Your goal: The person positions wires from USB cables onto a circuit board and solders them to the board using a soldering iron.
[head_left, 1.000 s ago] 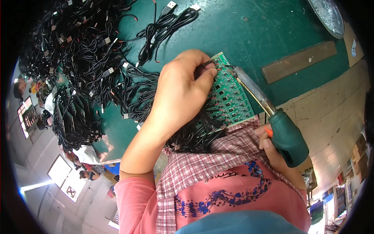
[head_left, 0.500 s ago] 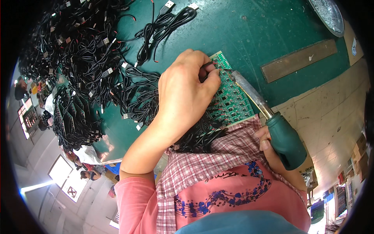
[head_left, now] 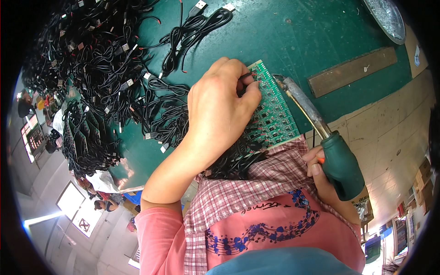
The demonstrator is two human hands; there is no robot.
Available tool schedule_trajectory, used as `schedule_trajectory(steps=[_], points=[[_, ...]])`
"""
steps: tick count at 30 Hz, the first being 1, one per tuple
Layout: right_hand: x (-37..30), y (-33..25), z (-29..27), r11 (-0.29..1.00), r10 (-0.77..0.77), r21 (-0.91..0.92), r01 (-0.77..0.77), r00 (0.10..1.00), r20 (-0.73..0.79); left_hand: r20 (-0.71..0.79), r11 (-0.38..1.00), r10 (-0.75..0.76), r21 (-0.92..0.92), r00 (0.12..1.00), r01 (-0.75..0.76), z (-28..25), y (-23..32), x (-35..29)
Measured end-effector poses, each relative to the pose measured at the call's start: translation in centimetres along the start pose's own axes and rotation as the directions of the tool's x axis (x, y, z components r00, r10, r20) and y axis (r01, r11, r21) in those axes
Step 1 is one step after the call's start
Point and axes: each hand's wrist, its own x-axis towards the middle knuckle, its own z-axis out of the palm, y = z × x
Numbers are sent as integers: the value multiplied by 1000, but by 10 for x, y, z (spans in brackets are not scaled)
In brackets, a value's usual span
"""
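My left hand [head_left: 220, 98] is over the upper left part of a green circuit board [head_left: 276, 112], its thumb and fingers pinched on a black cable [head_left: 248, 74]. The cable's thin stripped end reaches the board near its top edge. Small components and red wires sit in rows across the board. My right hand [head_left: 315, 162] holds a soldering iron [head_left: 341, 162] by its green handle, partly hidden behind it. The iron's metal shaft slants up and left, its tip just off the board's right edge. Black cables [head_left: 229, 160] bunch below my left wrist.
A large heap of black USB cables [head_left: 91, 59] fills the left of the green table [head_left: 284, 36]. Two coiled cables [head_left: 192, 34] lie beyond my left hand. To the right are a flat metal bar [head_left: 352, 71] and a round dish [head_left: 387, 18]. People are in the background at left.
The soldering iron's tip has lifted off the wire joint and moved right, off the board. My right hand has shifted slightly right. My left hand stays nearly in place on the cable.
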Motion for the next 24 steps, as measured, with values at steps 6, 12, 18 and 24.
schedule_trajectory(steps=[6,12,18,24], points=[[5,-5,0,998,25,54,-29,997,71,-4,999,17,-27,1000,-18,-3,-1,-2],[41,3,32,483,60,852,201,963,-261,261,861,468,82,844,-502,-55,20,-25],[44,18,34,531,-73,801,277,957,-282,518,814,361,231,776,-533,-78,13,-41],[47,17,41,530,-92,783,326,940,-329,534,717,245,462,809,-522,-78,-5,-40]])
